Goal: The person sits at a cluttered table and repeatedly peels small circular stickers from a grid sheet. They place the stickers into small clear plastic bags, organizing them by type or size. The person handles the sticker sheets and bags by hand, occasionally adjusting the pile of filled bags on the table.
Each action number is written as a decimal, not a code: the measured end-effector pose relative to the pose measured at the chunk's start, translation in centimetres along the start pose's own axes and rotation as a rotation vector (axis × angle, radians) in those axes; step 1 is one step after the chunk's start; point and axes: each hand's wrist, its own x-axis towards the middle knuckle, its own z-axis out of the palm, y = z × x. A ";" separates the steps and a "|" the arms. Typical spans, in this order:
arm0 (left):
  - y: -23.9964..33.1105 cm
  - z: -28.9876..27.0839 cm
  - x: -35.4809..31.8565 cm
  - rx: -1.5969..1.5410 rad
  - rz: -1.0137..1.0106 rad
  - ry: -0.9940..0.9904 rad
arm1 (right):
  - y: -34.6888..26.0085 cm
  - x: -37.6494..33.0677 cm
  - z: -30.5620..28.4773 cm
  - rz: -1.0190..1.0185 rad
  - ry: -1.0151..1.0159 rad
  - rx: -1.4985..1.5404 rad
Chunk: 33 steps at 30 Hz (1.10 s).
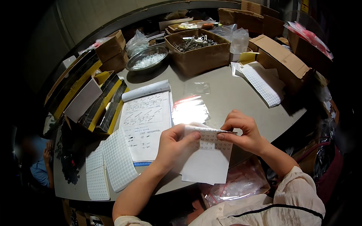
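Observation:
A white sheet of printed labels hangs upright in front of me, its rows of small marks along the upper part and its lower part blank. My left hand grips its left side, thumb on the front. At the top right corner, my right hand pinches the sheet's edge between thumb and fingers. A small dark sliver shows by those fingertips; I cannot make out what it is. Just beyond the sheet lies a shiny stack of clear plastic bags. To the left, a clipboard of handwritten pages has its top page rolled back.
More label sheets lie at the table's left front, others at the right. Black-and-yellow boxes stand left. Behind are a bowl of clear small pieces and a carton of metal parts. Bagged items sit below the table edge. Another person is far left.

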 end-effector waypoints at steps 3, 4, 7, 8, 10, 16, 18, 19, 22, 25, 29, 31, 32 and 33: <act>-0.2 -0.3 0.1 -0.016 0.009 -0.040 | -0.2 0.2 -0.1 -0.046 -0.008 -0.048; -0.2 -0.3 0.1 -0.014 0.003 -0.043 | -0.3 0.1 -0.2 -0.047 -0.011 -0.054; -0.1 -0.3 0.1 -0.006 -0.004 -0.046 | -0.5 0.0 -0.2 -0.057 -0.022 -0.089; -0.3 -0.4 0.1 -0.001 0.001 -0.045 | -0.5 -0.1 -0.2 -0.062 -0.025 -0.102; -0.5 -0.5 0.1 0.024 0.012 -0.049 | -0.5 -0.2 -0.3 -0.055 -0.048 -0.121; 0.4 0.1 -0.6 0.143 0.053 0.013 | -0.8 -0.3 -0.8 -0.021 -0.127 -0.141; 0.2 0.3 -0.8 0.208 0.100 0.068 | -0.9 -0.5 -1.2 0.017 -0.174 -0.043; 0.3 0.4 -0.8 0.195 0.105 0.089 | -0.8 -0.8 -1.5 0.056 -0.198 0.054; 0.8 0.8 -0.9 0.185 0.128 0.138 | -0.7 -2.0 -2.1 0.434 -0.182 0.547; 1.0 1.0 -1.2 0.196 0.171 0.144 | -0.8 -1.9 -2.2 0.594 -0.096 0.687; 0.7 1.1 -1.6 0.069 0.221 0.099 | -0.9 -1.0 -2.2 0.291 -0.032 0.304; 0.5 0.9 -1.7 0.037 0.223 0.063 | -0.9 -0.5 -2.2 0.096 -0.007 0.042; 0.4 0.7 -1.7 0.044 0.215 0.045 | -0.7 -0.6 -2.1 0.141 -0.035 0.165; 0.4 0.7 -1.7 0.050 0.208 0.027 | -0.3 -0.8 -1.8 0.186 -0.064 0.288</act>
